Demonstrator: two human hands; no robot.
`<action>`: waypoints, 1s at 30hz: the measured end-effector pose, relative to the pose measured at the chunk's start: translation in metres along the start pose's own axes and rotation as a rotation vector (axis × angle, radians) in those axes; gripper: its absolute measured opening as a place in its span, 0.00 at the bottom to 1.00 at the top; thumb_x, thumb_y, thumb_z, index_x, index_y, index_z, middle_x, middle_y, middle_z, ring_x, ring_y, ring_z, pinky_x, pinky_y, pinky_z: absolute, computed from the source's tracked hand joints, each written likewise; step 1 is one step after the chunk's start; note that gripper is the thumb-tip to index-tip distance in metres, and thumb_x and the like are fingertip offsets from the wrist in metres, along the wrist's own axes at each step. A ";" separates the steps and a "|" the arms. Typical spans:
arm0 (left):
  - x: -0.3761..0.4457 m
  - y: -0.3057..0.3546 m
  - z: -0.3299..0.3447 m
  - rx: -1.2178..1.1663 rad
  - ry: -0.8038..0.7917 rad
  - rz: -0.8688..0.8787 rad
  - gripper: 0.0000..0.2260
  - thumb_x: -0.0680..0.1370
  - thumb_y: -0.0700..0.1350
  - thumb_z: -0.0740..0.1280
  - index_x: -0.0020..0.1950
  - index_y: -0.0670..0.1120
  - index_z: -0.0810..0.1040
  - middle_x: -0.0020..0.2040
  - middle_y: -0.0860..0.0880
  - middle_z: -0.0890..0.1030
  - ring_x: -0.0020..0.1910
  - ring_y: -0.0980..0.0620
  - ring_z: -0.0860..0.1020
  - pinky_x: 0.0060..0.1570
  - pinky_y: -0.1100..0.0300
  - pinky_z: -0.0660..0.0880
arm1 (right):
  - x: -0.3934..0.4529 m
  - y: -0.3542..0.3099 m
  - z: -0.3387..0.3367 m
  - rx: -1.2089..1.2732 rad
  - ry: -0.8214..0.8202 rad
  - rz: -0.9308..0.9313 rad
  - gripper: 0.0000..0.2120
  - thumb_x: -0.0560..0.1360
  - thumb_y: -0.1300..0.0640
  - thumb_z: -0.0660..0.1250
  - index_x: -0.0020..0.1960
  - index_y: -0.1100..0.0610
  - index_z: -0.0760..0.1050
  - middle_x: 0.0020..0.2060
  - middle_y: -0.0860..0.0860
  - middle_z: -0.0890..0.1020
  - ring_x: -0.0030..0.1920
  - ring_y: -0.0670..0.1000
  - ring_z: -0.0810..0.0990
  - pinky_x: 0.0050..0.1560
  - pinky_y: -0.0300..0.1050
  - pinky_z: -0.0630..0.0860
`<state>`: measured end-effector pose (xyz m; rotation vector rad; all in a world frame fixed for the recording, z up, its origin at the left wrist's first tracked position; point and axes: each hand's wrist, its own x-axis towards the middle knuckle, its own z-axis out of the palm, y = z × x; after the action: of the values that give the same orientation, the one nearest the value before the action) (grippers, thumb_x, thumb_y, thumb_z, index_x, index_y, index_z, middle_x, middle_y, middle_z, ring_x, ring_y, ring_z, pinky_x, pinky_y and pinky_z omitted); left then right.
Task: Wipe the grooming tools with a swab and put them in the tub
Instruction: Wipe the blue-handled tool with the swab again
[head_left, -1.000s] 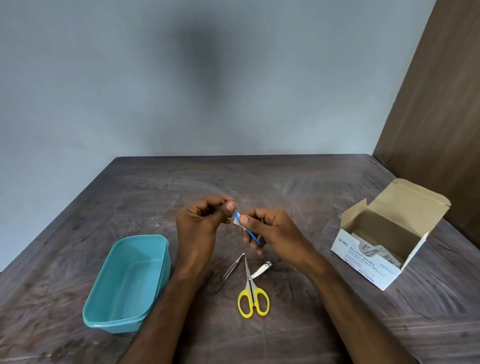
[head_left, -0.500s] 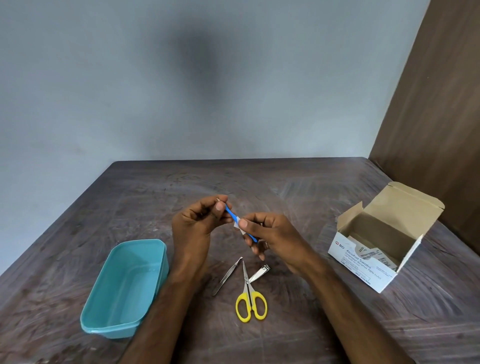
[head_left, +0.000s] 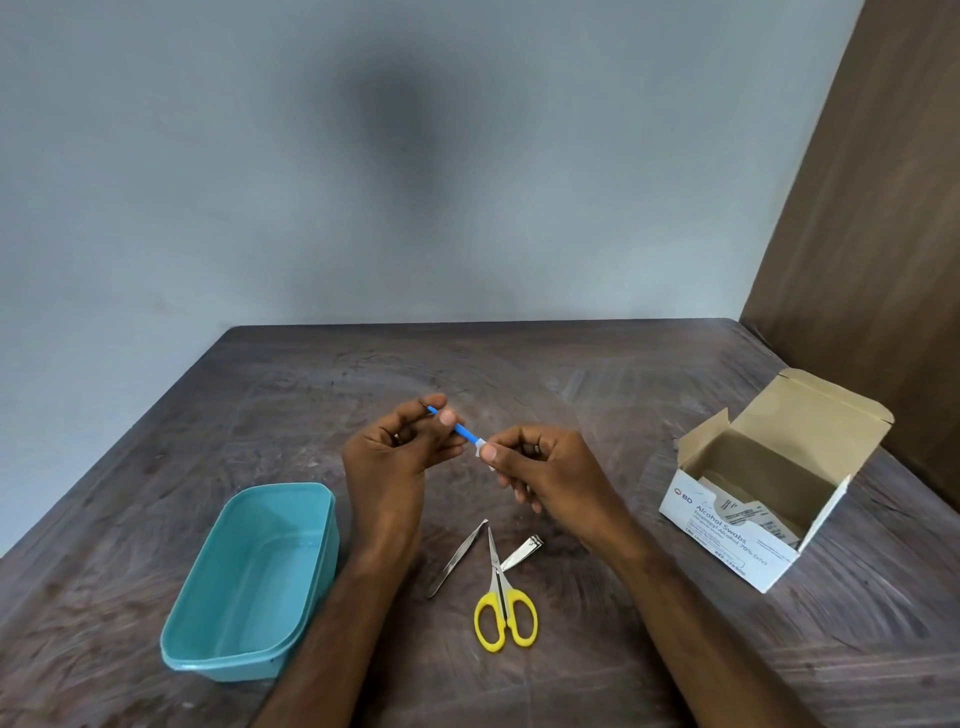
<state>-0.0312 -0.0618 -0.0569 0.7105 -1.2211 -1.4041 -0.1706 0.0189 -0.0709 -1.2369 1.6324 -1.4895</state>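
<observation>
A thin blue grooming tool (head_left: 461, 432) is held above the table between both hands. My left hand (head_left: 402, 457) pinches its upper left end. My right hand (head_left: 540, 470) pinches a small white swab (head_left: 482, 448) wrapped round the tool's lower right part. The teal tub (head_left: 228, 639) stands empty at the lower left. On the table below the hands lie metal tweezers (head_left: 457, 558), yellow-handled scissors (head_left: 503, 597) and a nail clipper (head_left: 522, 553).
An open white carton of alcohol swabs (head_left: 727, 540) sits at the right, flap raised, with packets inside. A grey wall stands behind the dark wooden table (head_left: 519, 374), and a brown panel runs along its right side.
My right hand with the swab has slid down the blue tool to the right, baring more of its shaft. The left hand has pulled the other end up and left.
</observation>
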 end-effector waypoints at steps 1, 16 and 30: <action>0.000 0.000 -0.001 -0.002 0.000 0.002 0.08 0.74 0.35 0.72 0.53 0.40 0.83 0.40 0.43 0.86 0.40 0.47 0.85 0.38 0.61 0.82 | 0.000 0.000 0.000 0.001 -0.004 0.000 0.06 0.76 0.54 0.72 0.45 0.57 0.84 0.29 0.50 0.81 0.27 0.47 0.74 0.25 0.37 0.68; 0.002 -0.001 -0.001 -0.066 0.033 0.019 0.08 0.75 0.34 0.70 0.54 0.37 0.82 0.42 0.46 0.87 0.45 0.45 0.85 0.45 0.54 0.83 | 0.001 0.001 -0.003 0.031 0.046 0.023 0.08 0.75 0.51 0.73 0.46 0.56 0.85 0.36 0.54 0.86 0.29 0.48 0.78 0.26 0.40 0.68; -0.003 0.000 0.003 -0.073 0.050 0.041 0.08 0.75 0.34 0.69 0.53 0.37 0.81 0.45 0.43 0.86 0.47 0.45 0.85 0.42 0.59 0.83 | 0.002 0.001 -0.002 0.096 0.105 0.075 0.06 0.75 0.54 0.73 0.46 0.57 0.84 0.38 0.53 0.86 0.30 0.48 0.78 0.25 0.40 0.70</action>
<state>-0.0333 -0.0584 -0.0564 0.6628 -1.1335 -1.3819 -0.1734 0.0176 -0.0717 -1.0502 1.6358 -1.5900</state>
